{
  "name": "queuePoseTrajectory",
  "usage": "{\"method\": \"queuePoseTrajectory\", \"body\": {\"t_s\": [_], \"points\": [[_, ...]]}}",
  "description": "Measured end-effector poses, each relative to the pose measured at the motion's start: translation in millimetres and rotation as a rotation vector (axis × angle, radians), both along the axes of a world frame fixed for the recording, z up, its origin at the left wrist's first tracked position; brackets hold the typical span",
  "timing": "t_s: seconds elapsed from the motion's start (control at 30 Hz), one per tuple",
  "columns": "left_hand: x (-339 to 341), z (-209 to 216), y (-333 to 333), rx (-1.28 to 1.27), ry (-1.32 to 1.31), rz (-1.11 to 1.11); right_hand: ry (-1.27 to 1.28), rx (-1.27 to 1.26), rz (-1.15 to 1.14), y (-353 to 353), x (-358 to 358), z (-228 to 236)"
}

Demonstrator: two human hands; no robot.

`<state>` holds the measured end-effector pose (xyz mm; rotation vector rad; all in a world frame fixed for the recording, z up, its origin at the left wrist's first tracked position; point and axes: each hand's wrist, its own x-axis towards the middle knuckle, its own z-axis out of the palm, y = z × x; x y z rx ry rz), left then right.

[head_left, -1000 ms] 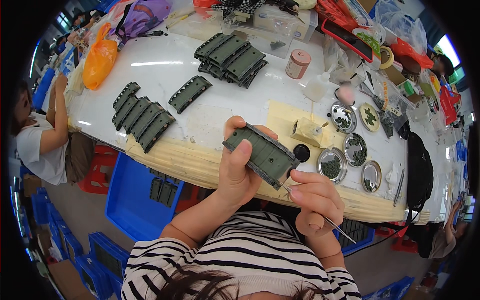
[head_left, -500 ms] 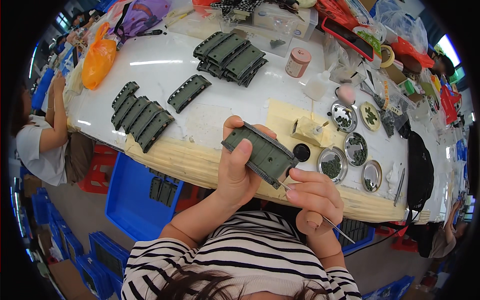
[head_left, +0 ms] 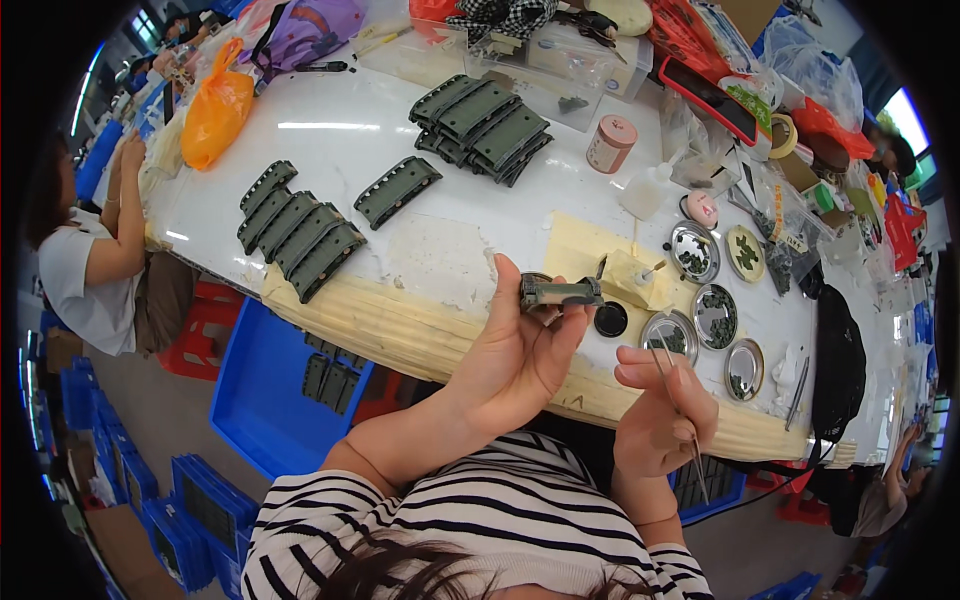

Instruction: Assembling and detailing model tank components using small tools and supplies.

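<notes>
My left hand [head_left: 515, 375] grips a curved dark green model part [head_left: 560, 294] between thumb and fingers, above the table's front edge. The part is turned nearly edge-on, so its broad face is hidden. Lower and to the right, my right hand [head_left: 662, 420] is closed around slim metal tweezers [head_left: 699, 468], their tips pointing up and away from the part. Whether anything tiny sits in the tips cannot be made out. Just beyond the hands are a yellowish block [head_left: 634, 280] with a small stick in it and a round black cap [head_left: 610, 320].
Matching green parts [head_left: 480, 125] are stacked at the back, with one single part [head_left: 398, 192] and a row [head_left: 300, 235] farther left. Metal dishes [head_left: 715, 315] of small green pieces stand right. A blue bin [head_left: 265, 400] lies below the table edge. Another person [head_left: 95, 250] sits left.
My left hand has tipped the green part from face-up to edge-on. My right hand has drawn the tweezers away from it, to the right, and turned them steeper.
</notes>
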<state>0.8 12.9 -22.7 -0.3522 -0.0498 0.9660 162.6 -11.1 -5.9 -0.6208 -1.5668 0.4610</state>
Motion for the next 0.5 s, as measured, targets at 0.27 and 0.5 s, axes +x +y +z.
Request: {"method": "queuePoseTrajectory", "body": {"t_s": [0.27, 0.5], "points": [[2.6, 2.6, 1.1, -0.031, -0.006, 0.003, -0.129, 0.034, -0.026, 3.7, -6.2, 7.9], [9.5, -1.1, -2.9, 0.113, 0.254, 0.147, -0.042, -0.146, -0.072, -1.3, -8.6, 1.4]]}}
